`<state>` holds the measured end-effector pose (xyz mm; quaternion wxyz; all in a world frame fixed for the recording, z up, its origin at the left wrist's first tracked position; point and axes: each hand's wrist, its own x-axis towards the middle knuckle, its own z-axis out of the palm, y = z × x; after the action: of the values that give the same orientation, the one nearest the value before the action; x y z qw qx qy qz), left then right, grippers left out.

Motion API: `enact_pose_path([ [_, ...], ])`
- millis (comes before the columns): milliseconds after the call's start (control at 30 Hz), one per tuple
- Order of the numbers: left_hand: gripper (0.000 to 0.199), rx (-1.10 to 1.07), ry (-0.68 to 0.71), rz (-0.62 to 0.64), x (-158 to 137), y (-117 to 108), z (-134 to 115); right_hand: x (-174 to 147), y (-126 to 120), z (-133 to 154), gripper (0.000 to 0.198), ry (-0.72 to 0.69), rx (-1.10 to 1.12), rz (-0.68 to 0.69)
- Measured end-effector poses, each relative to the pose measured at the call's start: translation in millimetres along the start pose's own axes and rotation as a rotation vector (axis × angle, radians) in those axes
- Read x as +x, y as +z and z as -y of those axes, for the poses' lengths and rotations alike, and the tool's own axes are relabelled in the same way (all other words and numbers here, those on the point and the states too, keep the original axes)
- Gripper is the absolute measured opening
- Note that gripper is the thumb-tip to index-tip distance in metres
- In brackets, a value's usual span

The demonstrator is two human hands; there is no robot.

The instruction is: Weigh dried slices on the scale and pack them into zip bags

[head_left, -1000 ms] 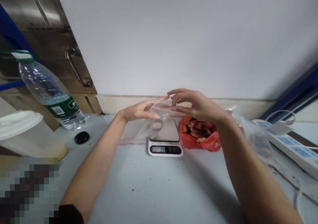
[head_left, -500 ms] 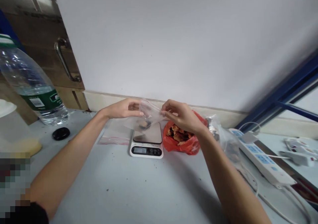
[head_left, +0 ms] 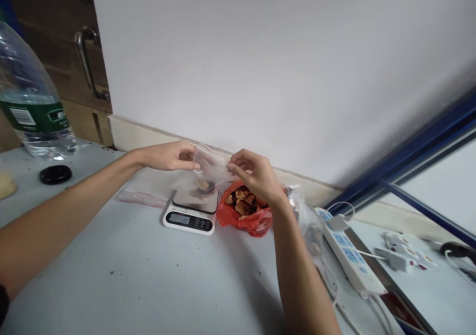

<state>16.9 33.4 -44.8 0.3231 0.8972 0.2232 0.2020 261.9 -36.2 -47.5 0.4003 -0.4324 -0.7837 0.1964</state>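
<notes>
Between my two hands is a clear zip bag (head_left: 212, 162), with a small dark and pale brown piece (head_left: 204, 184) in its lower part. My left hand (head_left: 169, 156) pinches the bag's left side near the top, thumb stretched along it. On the right edge, my right hand (head_left: 256, 172) grips with thumb and fingertips. The bag's bottom hangs over the plate of a white digital scale (head_left: 189, 221) and appears to touch it; the lit digits are too blurred to read surely. Just right of the scale, a red plastic bag (head_left: 256, 223) stands open, full of dried brown slices (head_left: 242, 201).
Flat zip bags (head_left: 143, 196) lie left of the scale. Farther left are a large water bottle (head_left: 37, 122) and a black lid (head_left: 55, 174). A clear plastic bag (head_left: 308, 221), a power strip (head_left: 351, 255) and cables are at right. A wall (head_left: 260, 77) rises behind.
The view has turned right, so the things sit farther left in it. The bag hangs slightly lower over the scale, and the display has changed from about zero. Both hands keep their grip.
</notes>
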Motion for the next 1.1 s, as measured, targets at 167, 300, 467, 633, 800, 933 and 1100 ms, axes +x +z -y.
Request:
enact_pose_path([
  [167, 0.033, -0.039, 0.016, -0.119, -1.0, -5.2, 0.7, -0.3, -5.5, 1.8, 0.008, -0.003, -0.020, -0.012],
  [300, 0.033, -0.031, 0.052, -0.222, -0.6, -8.0, 4.6, -2.8, -13.3, 1.6, 0.007, 0.017, -0.032, -0.005],
  [467, 0.031, 0.030, 0.086, -0.226, 0.7, -7.7, 9.0, -4.5, -13.5, -0.1, 0.008, 0.045, -0.016, 0.071],
  [633, 0.033, 0.023, 0.112, -0.182, 1.3, -8.1, 14.4, -4.3, -11.4, -1.8, 0.010, 0.036, -0.014, 0.086],
  [800, 0.040, 0.029, 0.104, -0.187, -0.4, -8.0, 10.6, -4.0, -12.3, -1.8, 0.014, 0.064, -0.020, 0.083],
  [933, 0.034, 0.073, 0.086, -0.244, 1.5, -2.4, 3.1, -4.3, -11.7, -3.3, 0.014, 0.050, 0.024, 0.086],
  [1100, 0.027, 0.111, 0.120, -0.290, 4.9, 1.2, -3.2, -5.1, -11.9, -3.9, 0.018, 0.046, 0.019, 0.061],
])
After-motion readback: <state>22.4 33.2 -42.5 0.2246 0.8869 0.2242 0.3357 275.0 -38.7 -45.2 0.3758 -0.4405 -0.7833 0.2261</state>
